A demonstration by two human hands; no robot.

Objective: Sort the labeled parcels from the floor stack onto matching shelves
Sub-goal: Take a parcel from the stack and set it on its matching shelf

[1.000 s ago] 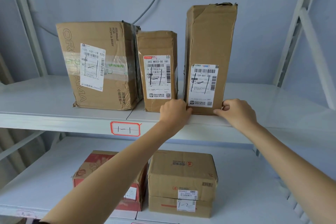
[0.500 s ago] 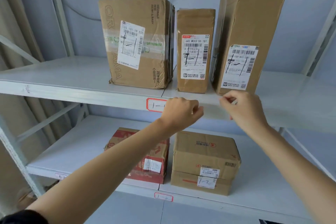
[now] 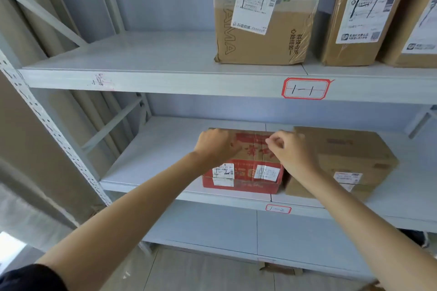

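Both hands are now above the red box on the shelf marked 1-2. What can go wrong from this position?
1. The red box sits at the front edge of the 1-2 shelf; a pull could tip it off.
2. The brown box stands very close beside it, so the right hand has little room.
3. The left hand hides part of the top.
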